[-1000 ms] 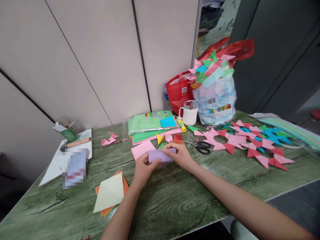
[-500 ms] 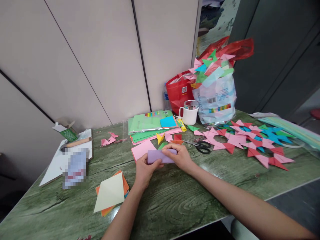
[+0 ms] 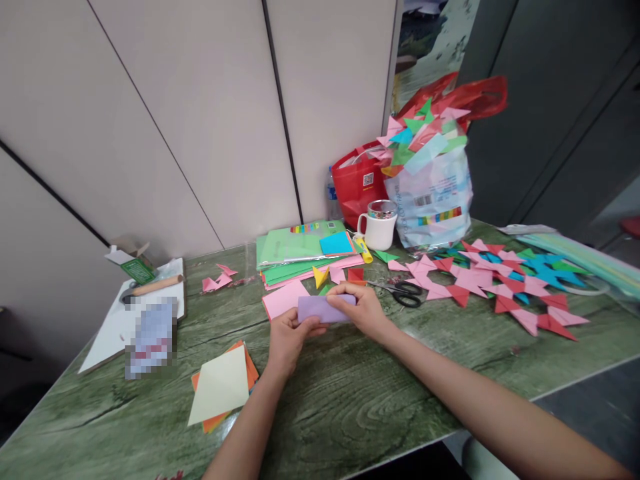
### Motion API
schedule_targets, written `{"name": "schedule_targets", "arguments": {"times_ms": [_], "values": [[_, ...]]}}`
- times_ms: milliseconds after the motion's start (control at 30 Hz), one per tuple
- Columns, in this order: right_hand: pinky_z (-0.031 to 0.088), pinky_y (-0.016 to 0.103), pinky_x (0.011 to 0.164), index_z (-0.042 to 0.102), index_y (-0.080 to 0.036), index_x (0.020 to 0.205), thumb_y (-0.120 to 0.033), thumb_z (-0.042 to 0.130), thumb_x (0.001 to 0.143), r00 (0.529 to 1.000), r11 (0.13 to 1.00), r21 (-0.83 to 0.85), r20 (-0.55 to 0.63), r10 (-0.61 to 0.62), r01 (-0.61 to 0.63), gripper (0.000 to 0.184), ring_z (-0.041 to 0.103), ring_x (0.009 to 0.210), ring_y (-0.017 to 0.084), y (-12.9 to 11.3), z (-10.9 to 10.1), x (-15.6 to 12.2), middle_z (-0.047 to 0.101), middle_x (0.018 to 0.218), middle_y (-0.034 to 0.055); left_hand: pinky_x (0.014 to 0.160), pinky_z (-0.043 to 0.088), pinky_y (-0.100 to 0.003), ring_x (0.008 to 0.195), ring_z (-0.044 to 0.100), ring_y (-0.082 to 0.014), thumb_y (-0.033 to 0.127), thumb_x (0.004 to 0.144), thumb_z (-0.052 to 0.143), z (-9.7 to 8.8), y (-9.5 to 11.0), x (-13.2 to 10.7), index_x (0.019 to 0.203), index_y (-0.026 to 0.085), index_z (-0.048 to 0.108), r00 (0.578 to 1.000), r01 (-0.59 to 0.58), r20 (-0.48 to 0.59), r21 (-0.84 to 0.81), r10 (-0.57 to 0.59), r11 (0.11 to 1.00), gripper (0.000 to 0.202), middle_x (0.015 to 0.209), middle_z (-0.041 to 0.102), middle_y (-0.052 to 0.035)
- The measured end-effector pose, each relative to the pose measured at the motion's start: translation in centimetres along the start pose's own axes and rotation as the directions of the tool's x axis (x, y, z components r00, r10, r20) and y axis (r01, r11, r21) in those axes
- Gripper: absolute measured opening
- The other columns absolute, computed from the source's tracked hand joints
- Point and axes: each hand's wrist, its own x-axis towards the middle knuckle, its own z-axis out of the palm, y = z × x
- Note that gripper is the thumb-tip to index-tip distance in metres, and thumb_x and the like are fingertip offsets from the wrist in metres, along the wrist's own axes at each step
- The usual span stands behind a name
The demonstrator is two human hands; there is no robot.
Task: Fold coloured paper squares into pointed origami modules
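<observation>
A folded strip of purple paper (image 3: pixel 320 309) is held between my two hands, a little above the table. My left hand (image 3: pixel 289 337) pinches its lower left end, thumb in front. At the right end, my right hand (image 3: pixel 361 308) grips it with the thumb lying across the front; its other fingers are partly hidden behind the paper. Just behind the strip lies a pink paper stack (image 3: pixel 284 300), along with a small yellow folded piece (image 3: pixel 321 276). Black-handled scissors (image 3: pixel 406 293) rest close to my right hand.
Folded pink, red and blue paper pieces (image 3: pixel 473 277) spread across the right side. A filled paper bag (image 3: pixel 434 197), a white mug (image 3: pixel 379 230) and green paper packs (image 3: pixel 295 243) stand or lie at the back. Cream sheets (image 3: pixel 220 383) lie front left, near a white board (image 3: pixel 107 333).
The purple strip has shifted slightly upward and to the right, tilting a little. My fingers have moved slightly with it, and both hands keep their hold. Everything else stays put.
</observation>
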Motion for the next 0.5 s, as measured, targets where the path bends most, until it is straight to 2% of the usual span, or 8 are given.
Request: {"name": "schedule_targets", "arguments": {"times_ms": [100, 167, 233, 300, 400, 500], "values": [[0.046, 0.027, 0.064, 0.064, -0.016, 0.073, -0.035, 0.06, 0.071, 1.0, 1.0, -0.004, 0.015, 0.001, -0.001, 0.019, 0.06, 0.07, 0.018, 0.0, -0.1, 0.1, 0.068, 0.075, 0.0031, 0.072, 0.05, -0.031, 0.076, 0.064, -0.0191, 0.025, 0.059, 0.073, -0.2, 0.2, 0.1, 0.098, 0.014, 0.062, 0.996, -0.085, 0.025, 0.052, 0.083, 0.995, 0.043, 0.083, 0.07, -0.0048], [0.046, 0.028, 0.065, 0.064, -0.016, 0.072, -0.035, 0.06, 0.071, 0.999, 1.0, 0.001, 0.04, -0.005, 0.005, 0.019, 0.061, 0.07, 0.018, -0.1, -0.2, 0.1, 0.068, 0.076, 0.0035, 0.074, 0.049, -0.03, 0.082, 0.064, -0.0183, 0.023, 0.061, 0.072, -0.4, 0.5, 0.1, 0.116, 0.019, 0.051, 0.988, -0.137, 0.072, 0.025, 0.135, 0.99, 0.059, 0.094, 0.069, -0.0062], [0.046, 0.028, 0.066, 0.065, -0.016, 0.072, -0.035, 0.06, 0.072, 0.997, 1.0, 0.005, 0.07, -0.012, 0.012, 0.019, 0.061, 0.071, 0.018, -0.1, -0.3, 0.2, 0.068, 0.076, 0.0037, 0.075, 0.048, -0.03, 0.087, 0.062, -0.0184, 0.023, 0.064, 0.07, -0.6, 0.8, 0.1, 0.123, 0.024, 0.045, 0.975, -0.176, 0.136, -0.007, 0.175, 0.984, 0.064, 0.105, 0.065, -0.0078], [0.046, 0.027, 0.066, 0.065, -0.016, 0.073, -0.035, 0.059, 0.073, 0.995, 1.0, -0.001, 0.102, -0.014, 0.014, 0.02, 0.061, 0.071, 0.018, -0.2, -0.4, 0.2, 0.068, 0.075, 0.0036, 0.076, 0.047, -0.029, 0.09, 0.061, -0.0199, 0.023, 0.066, 0.068, -0.9, 0.9, 0.1, 0.114, 0.023, 0.055, 0.962, -0.214, 0.184, 0.048, 0.202, 0.976, 0.05, 0.109, 0.064, -0.0085], [0.046, 0.027, 0.065, 0.066, -0.015, 0.073, -0.034, 0.059, 0.073, 0.991, 1.0, -0.01, 0.136, -0.016, 0.017, 0.02, 0.06, 0.07, 0.017, -0.2, -0.5, 0.3, 0.067, 0.074, 0.0036, 0.076, 0.046, -0.029, 0.089, 0.06, -0.0223, 0.022, 0.068, 0.065, -1.2, 0.9, 0.1, 0.091, 0.017, 0.069, 0.956, -0.24, 0.22, 0.219, 0.192, 0.946, 0.024, 0.097, 0.069, -0.0081], [0.045, 0.027, 0.067, 0.066, -0.016, 0.073, -0.034, 0.06, 0.073, 0.99, 1.0, -0.005, 0.142, -0.016, 0.017, 0.019, 0.06, 0.071, 0.017, -0.2, -0.5, 0.3, 0.067, 0.075, 0.0037, 0.071, 0.047, -0.029, 0.08, 0.062, -0.0212, 0.02, 0.069, 0.064, -1.2, 0.9, 0.1, 0.086, 0.018, 0.072, 0.963, -0.223, 0.217, 0.315, 0.159, 0.922, 0.02, 0.087, 0.071, -0.0064]]}}
